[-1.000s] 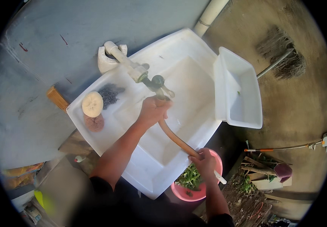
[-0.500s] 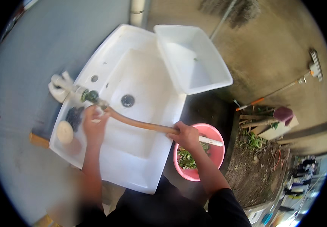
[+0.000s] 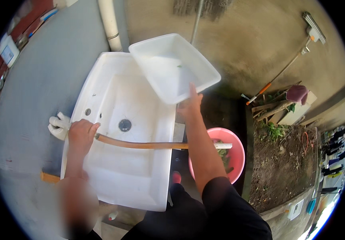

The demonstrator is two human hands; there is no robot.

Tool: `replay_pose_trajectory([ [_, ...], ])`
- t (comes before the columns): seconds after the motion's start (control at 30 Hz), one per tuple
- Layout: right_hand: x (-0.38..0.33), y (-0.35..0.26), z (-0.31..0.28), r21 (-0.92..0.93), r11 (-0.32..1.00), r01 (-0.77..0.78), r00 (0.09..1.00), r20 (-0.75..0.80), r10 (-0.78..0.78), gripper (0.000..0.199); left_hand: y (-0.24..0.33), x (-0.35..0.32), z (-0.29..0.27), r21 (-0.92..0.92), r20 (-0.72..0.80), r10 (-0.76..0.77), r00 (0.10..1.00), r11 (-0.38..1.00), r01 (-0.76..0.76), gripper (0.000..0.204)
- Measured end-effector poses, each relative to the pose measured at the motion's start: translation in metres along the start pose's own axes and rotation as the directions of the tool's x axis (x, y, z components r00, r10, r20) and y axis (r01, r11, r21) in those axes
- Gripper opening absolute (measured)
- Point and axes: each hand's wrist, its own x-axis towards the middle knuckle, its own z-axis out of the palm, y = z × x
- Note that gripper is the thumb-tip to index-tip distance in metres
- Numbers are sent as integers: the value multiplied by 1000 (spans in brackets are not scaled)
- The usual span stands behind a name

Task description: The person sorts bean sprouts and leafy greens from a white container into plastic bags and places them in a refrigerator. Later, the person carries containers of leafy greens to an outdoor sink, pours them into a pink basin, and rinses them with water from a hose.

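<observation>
Two hands at work over white sink (image 3: pixel 112 160). Left hand (image 3: pixel 81 135) closed around near end of tan hose (image 3: pixel 140 144) at sink's left rim, just beside white tap fitting (image 3: pixel 58 126) on grey wall side. Hose laid across basin, over right rim, white tip ending above pink bucket (image 3: pixel 236 150) holding green leaves. Right hand (image 3: pixel 190 105) flat, fingers together, touching near edge of white rectangular tub (image 3: pixel 172 68); grip not clamped, thumb hidden, so no telling whether tub rim pinched. Tub perched tilted over sink's far right corner, nearly bare inside save small green speck. Sink drain (image 3: pixel 125 125) open, basin dry-looking, no water visible from hose.

Judged progress: hose routed and held at tap end, leaves sitting in bucket, tub in reach but not yet seated; filling or rinsing seemingly not begun. Beyond: white drainpipe (image 3: pixel 108 24) on wall, long-handled tool (image 3: pixel 284 72) on concrete, scrap wood pile (image 3: pixel 276 112) beside soil patch.
</observation>
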Motion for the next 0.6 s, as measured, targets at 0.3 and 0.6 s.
replay_pose_trajectory([
  [0.3,27,-59,-51,181,983,-32,959,281,-21,72,3,0,16,133,48,-86,995,988,79,25],
  [0.6,-149,-191,-270,148,753,642,765,-54,-642,51,-4,5,18,260,34,11,999,965,-19,33],
])
